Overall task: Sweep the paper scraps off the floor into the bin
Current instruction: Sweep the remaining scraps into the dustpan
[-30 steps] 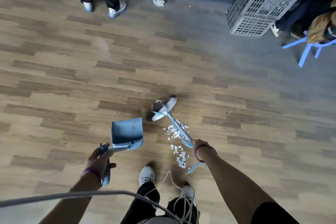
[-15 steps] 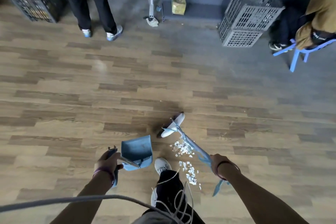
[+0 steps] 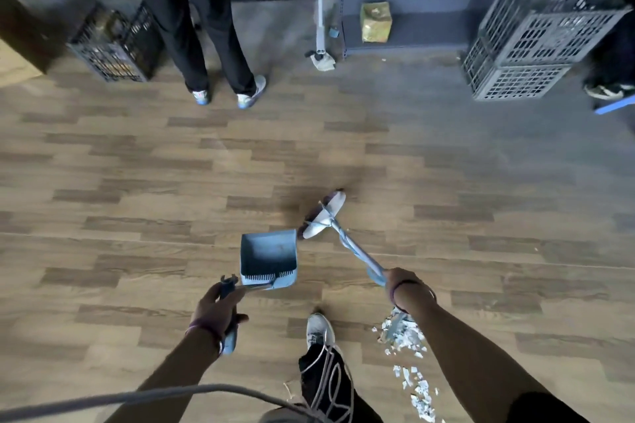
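Observation:
My left hand (image 3: 214, 311) grips the handle of a blue dustpan (image 3: 268, 256), whose empty pan hangs above the wood floor in front of me. My right hand (image 3: 403, 287) grips the blue handle of a broom (image 3: 324, 213), its white head out ahead, just right of the pan. White paper scraps (image 3: 410, 362) lie scattered on the floor under and behind my right forearm, beside my white shoe (image 3: 319, 328). No bin is plainly in view.
A person in black trousers (image 3: 202, 21) stands at the far left beside a black crate (image 3: 113, 45). Two stacked grey crates (image 3: 536, 41) sit far right. A shelf post (image 3: 321, 0) and a yellow-green box (image 3: 375, 21) stand at the back. A grey cable (image 3: 154, 395) crosses the bottom.
The camera and I have moved forward: the scraps now lie behind the broom head, near my right foot. The dustpan has swung up next to the broom head.

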The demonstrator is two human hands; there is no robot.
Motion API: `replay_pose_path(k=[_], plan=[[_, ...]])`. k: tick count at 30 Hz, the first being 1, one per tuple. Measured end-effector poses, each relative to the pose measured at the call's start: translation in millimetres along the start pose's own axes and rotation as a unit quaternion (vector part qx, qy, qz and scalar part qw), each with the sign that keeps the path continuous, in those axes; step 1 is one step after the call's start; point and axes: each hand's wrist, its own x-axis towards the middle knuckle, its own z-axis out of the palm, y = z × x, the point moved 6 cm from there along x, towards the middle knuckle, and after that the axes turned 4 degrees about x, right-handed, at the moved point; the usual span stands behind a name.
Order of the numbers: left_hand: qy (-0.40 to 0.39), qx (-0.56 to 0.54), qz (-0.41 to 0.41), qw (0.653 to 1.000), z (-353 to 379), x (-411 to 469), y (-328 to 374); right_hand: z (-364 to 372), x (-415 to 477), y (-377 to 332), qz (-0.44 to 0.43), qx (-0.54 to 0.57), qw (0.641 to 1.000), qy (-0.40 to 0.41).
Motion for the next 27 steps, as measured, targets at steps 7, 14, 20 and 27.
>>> replay_pose_path(k=[7, 14, 20, 27], plan=[[-0.028, 0.063, 0.009, 0.998, 30, 65, 63, -14, 30, -19, 0.110, 0.001, 0.992, -0.069], [-0.097, 0.140, -0.008, 0.985, 71, 85, 82, 19, -12, 32, 0.141, 0.042, 0.987, -0.071], [-0.190, 0.225, -0.015, 0.956, 104, 88, 78, 82, -106, 62, 0.237, 0.128, 0.961, -0.060], [-0.266, 0.321, 0.005, 0.909, 117, 71, 56, 158, -192, 62, 0.343, 0.181, 0.919, -0.066]])
